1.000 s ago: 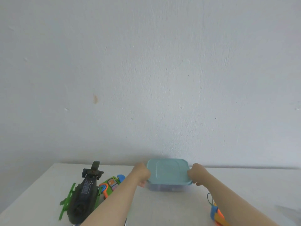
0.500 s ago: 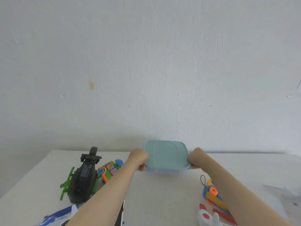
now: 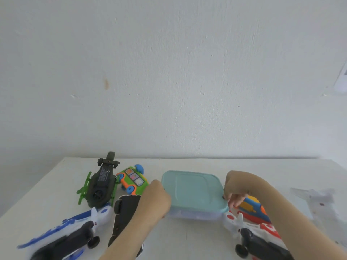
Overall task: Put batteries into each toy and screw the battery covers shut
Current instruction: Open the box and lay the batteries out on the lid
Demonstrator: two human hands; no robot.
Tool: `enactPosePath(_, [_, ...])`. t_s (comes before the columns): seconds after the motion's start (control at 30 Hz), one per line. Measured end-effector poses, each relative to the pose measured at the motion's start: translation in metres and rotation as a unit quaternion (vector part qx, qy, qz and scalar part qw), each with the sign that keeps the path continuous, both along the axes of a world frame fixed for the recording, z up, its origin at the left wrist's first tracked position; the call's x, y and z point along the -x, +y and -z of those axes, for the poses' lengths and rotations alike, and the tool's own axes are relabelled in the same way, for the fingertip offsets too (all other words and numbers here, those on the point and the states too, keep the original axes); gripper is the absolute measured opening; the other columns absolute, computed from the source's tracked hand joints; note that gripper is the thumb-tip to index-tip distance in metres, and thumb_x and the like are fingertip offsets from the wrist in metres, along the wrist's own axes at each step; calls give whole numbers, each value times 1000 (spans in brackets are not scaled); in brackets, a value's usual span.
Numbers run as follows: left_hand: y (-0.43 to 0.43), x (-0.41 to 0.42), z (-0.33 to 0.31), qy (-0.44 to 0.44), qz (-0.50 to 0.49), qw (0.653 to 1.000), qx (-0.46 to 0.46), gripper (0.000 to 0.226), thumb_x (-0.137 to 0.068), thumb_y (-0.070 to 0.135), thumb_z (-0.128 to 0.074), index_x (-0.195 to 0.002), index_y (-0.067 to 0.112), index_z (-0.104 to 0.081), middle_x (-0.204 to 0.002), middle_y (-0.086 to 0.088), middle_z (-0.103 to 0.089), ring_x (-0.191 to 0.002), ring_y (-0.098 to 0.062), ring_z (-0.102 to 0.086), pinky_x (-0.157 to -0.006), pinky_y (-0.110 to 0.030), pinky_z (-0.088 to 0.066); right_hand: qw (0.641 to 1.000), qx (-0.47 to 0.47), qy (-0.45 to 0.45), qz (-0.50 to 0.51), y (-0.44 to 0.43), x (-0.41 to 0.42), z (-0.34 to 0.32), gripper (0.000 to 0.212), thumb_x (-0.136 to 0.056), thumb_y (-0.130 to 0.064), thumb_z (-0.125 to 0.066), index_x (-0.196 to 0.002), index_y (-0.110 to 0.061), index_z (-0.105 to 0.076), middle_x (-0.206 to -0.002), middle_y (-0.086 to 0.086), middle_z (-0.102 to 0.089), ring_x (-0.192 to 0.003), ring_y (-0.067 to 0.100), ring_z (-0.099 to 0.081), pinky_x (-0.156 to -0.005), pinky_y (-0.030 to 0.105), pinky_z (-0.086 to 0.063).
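A clear plastic box with a pale teal lid (image 3: 193, 190) sits in the middle of the white table (image 3: 187, 239). My left hand (image 3: 156, 198) grips its left side and my right hand (image 3: 234, 190) grips the right edge of the lid, fingers curled over the rim. Toys lie around it: a dark green helicopter (image 3: 102, 182), a green and orange bus (image 3: 133, 180), a black car (image 3: 124, 212) on its back, a blue and white plane (image 3: 75, 228), a red and white plane (image 3: 251, 231), and an orange and blue toy (image 3: 253, 207). What the box holds is hidden.
A white wall stands just behind the table's far edge. A clear plastic bag (image 3: 315, 201) lies at the right of the table. Bare tabletop shows in front of the box and behind it.
The box has come toward me and down onto the table, held by both hands. The view has tilted down, so more toys show in front.
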State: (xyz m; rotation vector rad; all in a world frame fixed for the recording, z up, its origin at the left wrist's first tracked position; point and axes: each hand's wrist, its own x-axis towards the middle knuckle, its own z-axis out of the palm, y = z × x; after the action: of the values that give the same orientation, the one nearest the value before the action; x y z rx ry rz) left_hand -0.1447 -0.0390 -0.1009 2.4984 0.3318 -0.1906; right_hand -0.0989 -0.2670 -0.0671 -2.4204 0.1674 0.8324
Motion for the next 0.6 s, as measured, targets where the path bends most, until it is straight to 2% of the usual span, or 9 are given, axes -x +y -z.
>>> enactPosePath(0.1, [4, 15, 13, -23, -3, 1000, -18, 31, -98, 6, -41, -70, 13, -31, -67, -5, -44, -59, -27, -52, -52, -30, -41, 999, 27, 14, -31, 2, 13, 4, 10, -83, 3, -57, -84, 6, -66, -57, 4, -68, -59, 14, -67, -64, 22, -56])
enactPosePath(0.2, [5, 28, 22, -44, -16, 999, -12, 20, -100, 9, -40, -81, 10, -39, -84, -12, -55, -78, -34, -64, -67, -37, -51, 998, 52, -7, -44, 8, 25, 10, 6, -82, 0, -56, -79, 1, -61, -65, 7, -67, -56, 17, -60, -52, 20, -48])
enactPosePath(0.27, [6, 35, 29, -67, -31, 997, 2, 12, -100, 12, -40, -90, 8, -44, -94, -15, -58, -83, -35, -67, -73, -42, -56, 996, 71, -33, -51, 12, 29, 14, 6, -80, -1, -54, -79, 0, -60, -67, 11, -66, -52, 18, -53, -51, 21, -44])
enactPosePath(0.4, [6, 46, 42, -83, -47, 995, -7, 13, -101, 15, -39, -91, 9, -44, -93, -14, -60, -81, -33, -67, -73, -43, -56, 993, 84, -56, -57, 15, 33, 17, 14, -80, -2, -50, -75, 0, -63, -79, 16, -71, -54, 19, -54, -54, 23, -45])
enactPosePath(0.5, [6, 51, 51, -93, -51, 994, -25, 16, -102, 14, -38, -89, 8, -47, -89, -10, -56, -76, -30, -60, -66, -38, -49, 989, 114, -75, -65, 19, 37, 17, 20, -80, -5, -50, -61, -6, -56, -58, 8, -60, -43, 14, -45, -43, 17, -37])
enactPosePath(0.6, [4, 58, 55, -93, -58, 993, -53, 16, -102, 12, -39, -91, 9, -50, -87, -5, -49, -74, -22, -48, -63, -29, -34, 983, 149, -72, -83, 24, 39, 18, 24, -80, -7, -52, -56, -10, -54, -49, 1, -49, -40, 12, -40, -43, 16, -34])
